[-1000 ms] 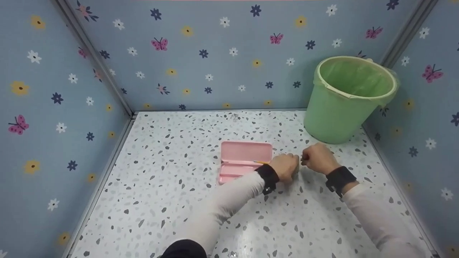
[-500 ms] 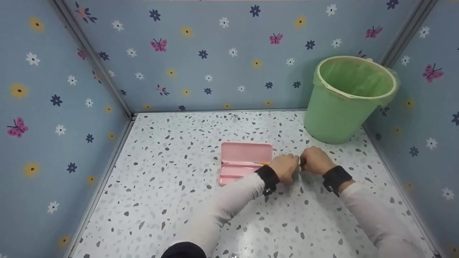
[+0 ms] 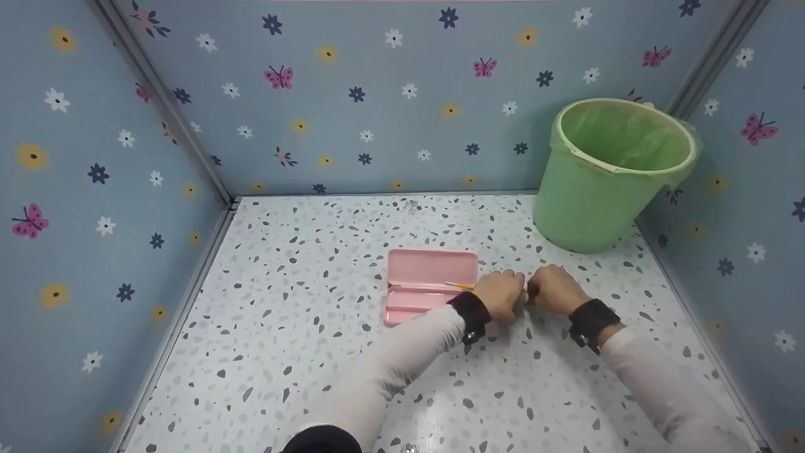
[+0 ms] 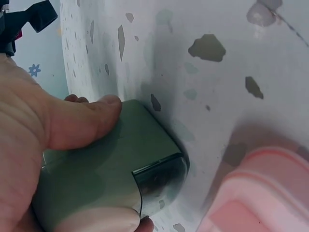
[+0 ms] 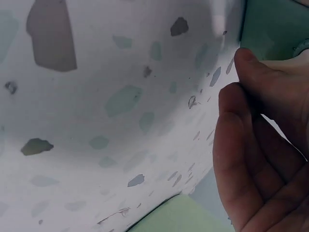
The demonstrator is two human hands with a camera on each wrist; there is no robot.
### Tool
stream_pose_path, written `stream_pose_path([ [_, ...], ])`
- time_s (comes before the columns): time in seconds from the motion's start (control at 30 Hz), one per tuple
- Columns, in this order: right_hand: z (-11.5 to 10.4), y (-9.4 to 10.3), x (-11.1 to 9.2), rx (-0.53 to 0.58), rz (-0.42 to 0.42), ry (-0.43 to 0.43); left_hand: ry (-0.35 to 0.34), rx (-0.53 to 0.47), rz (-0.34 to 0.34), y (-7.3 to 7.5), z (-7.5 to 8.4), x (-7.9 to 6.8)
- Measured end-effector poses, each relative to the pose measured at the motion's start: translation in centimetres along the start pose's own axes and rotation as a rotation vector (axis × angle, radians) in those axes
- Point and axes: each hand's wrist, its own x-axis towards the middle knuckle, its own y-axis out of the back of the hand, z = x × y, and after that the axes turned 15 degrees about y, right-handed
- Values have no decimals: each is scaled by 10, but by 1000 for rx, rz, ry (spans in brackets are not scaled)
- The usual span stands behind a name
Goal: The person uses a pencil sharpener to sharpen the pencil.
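One green case point(image 4: 104, 169) fills the left hand point(image 3: 499, 296), gripped likely for steadiness — beside it, toward the table's point(image 3: 264, 314) right edge, the right hand point(image 3: 556, 289) curls, its hold unclear.

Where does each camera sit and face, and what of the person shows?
Head: on the head, facing forward and down at an open, pink, rectangular case; left hand, right hand, white sleeves show.
Left wrist: on that wrist, facing a glossy, rounded green object gripped by the left hand.
Right wrist: on that wrist, facing speckled white tabletop; right hand shows.
Shared: the case, in head and left-wrist views.
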Motion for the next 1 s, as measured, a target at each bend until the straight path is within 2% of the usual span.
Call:
stream_pose_path([
  [0.13,0,-2,-5,12,-45,-17,-12,-5,4,0,1,-2],
  [0.4,-7,-3,-10,2,-74,-26,21,-17,9,-1,2,-2],
  [0.67,-10,-9,-20,-4,-22,45,25,31,23,-5,4,4],
  [0.8,-13,-13,-25,-6,-52,32,30,19,20,-5,5,3],
  [1.0,-21,-13,-27,-1,-67,96,62,7,40,-4,3,0],
])
